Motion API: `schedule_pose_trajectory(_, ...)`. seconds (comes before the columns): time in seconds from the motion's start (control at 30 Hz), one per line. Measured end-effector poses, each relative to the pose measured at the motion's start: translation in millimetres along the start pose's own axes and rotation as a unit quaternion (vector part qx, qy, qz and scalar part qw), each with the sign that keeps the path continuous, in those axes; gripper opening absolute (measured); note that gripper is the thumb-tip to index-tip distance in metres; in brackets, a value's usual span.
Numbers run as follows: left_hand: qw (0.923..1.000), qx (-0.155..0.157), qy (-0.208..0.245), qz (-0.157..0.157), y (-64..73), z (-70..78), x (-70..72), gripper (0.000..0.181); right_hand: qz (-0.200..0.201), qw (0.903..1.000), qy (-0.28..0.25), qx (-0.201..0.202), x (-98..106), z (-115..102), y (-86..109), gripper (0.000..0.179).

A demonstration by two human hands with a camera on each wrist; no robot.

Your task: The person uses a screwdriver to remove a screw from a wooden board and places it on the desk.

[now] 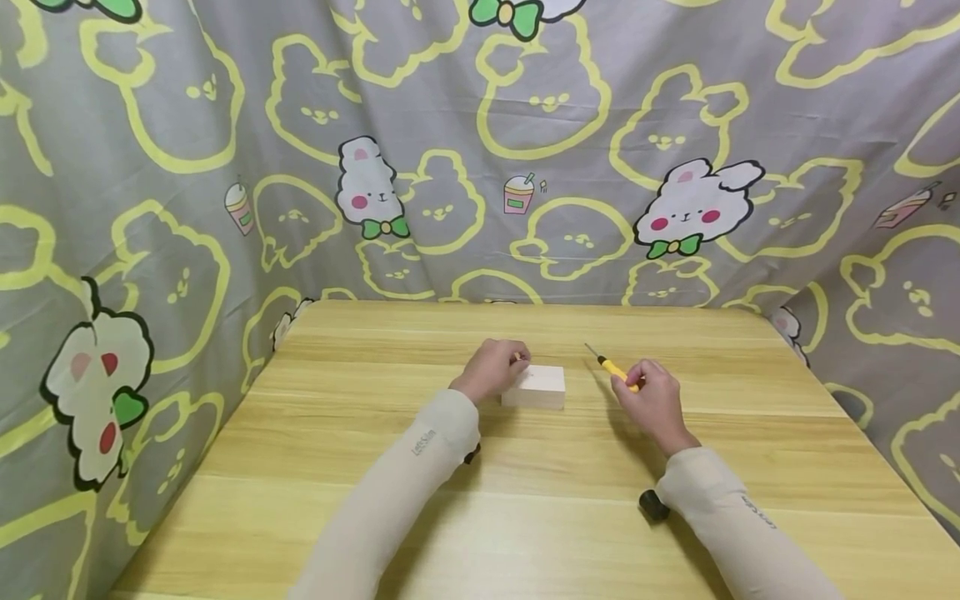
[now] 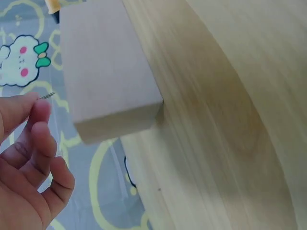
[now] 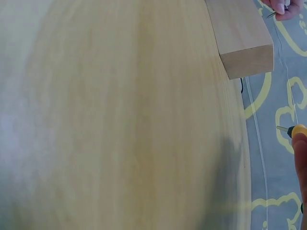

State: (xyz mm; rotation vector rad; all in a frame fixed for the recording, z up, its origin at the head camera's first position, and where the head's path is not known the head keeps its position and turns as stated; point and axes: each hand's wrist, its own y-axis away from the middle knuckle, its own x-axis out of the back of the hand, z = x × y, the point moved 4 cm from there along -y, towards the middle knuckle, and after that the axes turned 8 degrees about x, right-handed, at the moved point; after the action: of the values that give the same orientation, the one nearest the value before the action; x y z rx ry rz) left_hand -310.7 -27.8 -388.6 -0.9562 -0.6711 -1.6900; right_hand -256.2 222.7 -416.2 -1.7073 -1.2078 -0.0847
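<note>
A pale wooden block lies on the table in front of me. My left hand is at the block's left end, over its top. Between thumb and forefinger it pinches a small screw, whose threaded shank points out past the fingertips. My right hand, to the right of the block, grips a screwdriver by its yellow handle. The thin metal shaft points up and away to the left, apart from the block. Only the screwdriver's front part and a little of the hand show in the right wrist view.
The wood-grain table extends around both arms. Behind it and along its sides hangs a grey curtain with cartoon prints. A black piece sits at the right cuff, and another by the left.
</note>
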Motion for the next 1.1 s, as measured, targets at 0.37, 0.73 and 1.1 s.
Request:
schedule_pose_trajectory(0.37,1.0,-0.001,-0.002,0.007,9.8,-27.4,11.4,0.022,-0.018,0.9997,0.013,-0.007,-1,2,3.0,0.026)
schedule_pose_trajectory(0.73,0.9989,0.038,-0.025,-0.011,13.8,-54.3,13.9,0.022,-0.035,0.9988,0.03,-0.018,-3,10,5.2,0.024)
schedule_pose_trajectory(1.1,0.996,0.063,-0.039,-0.05,19.0,-64.2,9.2,0.006,-0.074,0.9961,0.04,-0.025,-3,12,5.9,0.024)
